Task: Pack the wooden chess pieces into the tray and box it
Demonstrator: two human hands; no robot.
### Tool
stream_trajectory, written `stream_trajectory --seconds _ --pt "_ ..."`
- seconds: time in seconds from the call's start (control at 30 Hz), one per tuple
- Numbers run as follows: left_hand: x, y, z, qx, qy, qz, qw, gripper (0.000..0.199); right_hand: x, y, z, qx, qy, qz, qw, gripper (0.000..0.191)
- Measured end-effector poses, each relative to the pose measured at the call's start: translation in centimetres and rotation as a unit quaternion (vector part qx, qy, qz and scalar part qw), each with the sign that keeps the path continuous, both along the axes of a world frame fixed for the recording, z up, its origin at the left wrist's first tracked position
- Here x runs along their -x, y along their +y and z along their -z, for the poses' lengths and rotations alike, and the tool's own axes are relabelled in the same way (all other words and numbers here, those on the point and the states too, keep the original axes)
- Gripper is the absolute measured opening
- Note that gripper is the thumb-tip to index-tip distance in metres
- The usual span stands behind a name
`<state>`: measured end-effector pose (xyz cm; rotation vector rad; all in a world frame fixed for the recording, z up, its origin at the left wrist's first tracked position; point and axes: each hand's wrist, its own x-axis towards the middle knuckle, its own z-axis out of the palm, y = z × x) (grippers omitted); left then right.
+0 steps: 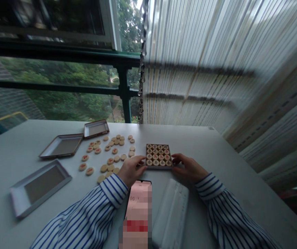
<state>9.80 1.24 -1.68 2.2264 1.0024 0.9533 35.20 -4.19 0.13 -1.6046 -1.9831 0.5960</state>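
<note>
A small square box [159, 168] sits on the white table in front of me, filled with rows of round Chinese chess pieces [160, 151] with black and red characters facing up. My left hand [132, 170] holds the box's left side, fingers and thumb bent against it. On the opposite side, my right hand [190, 168] grips the right edge, with its fingertips partly hidden. Loose chess pieces [110, 161] lie scattered left of the box, some showing red characters and others blank side up. Several are close beside my left hand.
Two shallow trays [72, 154] [96, 135] and a larger white box lid [18, 207] lie to the left. Near me are a phone [138, 204] with a lit screen and a white, translucent case [170, 214]. Behind the table [210, 155] stand a green railing [123, 79] and a string curtain [179, 52].
</note>
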Motion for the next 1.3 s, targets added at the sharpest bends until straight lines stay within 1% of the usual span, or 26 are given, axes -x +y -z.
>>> stream_trajectory --seconds 0.13,0.23,0.27,0.3,0.43,0.57,0.77,0.9,1.03,1.13,1.3 --pt "0.9 -0.6 -0.7 -0.008 -0.010 -0.039 0.999 0.030 -1.3 0.7 1.0 0.027 0.106 0.027 0.994 0.038" --pt "1.9 -1.5 -1.3 -0.011 -0.010 -0.054 0.998 0.032 -2.1 1.0 1.4 0.068 0.209 0.027 0.975 0.038" --pt "2.2 -1.8 -1.5 -0.013 -0.007 -0.058 0.998 0.032 -2.2 1.0 1.5 0.079 0.229 0.031 0.970 0.039" --pt "2.5 -2.1 -1.6 -0.015 -0.006 -0.067 0.998 0.032 -2.4 1.1 1.6 0.072 0.233 0.038 0.969 0.039" --pt "3.8 -3.3 -1.9 -0.005 -0.001 -0.081 0.997 0.033 -2.5 1.3 1.9 0.051 0.236 0.053 0.969 0.036" --pt "5.2 -4.1 -1.9 0.005 0.003 -0.116 0.993 0.033 -2.3 1.3 1.8 0.033 0.232 0.073 0.969 0.032" --pt "7.4 -4.6 -1.8 0.007 0.009 -0.155 0.988 0.034 -1.6 0.8 1.2 0.007 0.210 0.101 0.972 0.031" --pt "8.1 -4.6 -2.2 0.005 -0.008 -0.154 0.988 0.031 -1.1 0.3 1.1 -0.010 0.189 0.103 0.976 0.033" --pt "8.4 -4.2 -2.4 -0.012 -0.003 -0.147 0.989 0.027 -0.5 0.1 1.1 -0.029 0.168 0.112 0.979 0.033" --pt "8.1 -3.5 -2.4 -0.022 -0.004 -0.142 0.990 0.025 0.0 0.3 1.1 -0.047 0.155 0.122 0.979 0.033" --pt "6.0 -2.0 -2.7 -0.042 -0.009 -0.118 0.992 0.025 0.7 0.5 1.3 -0.081 0.136 0.145 0.977 0.033"
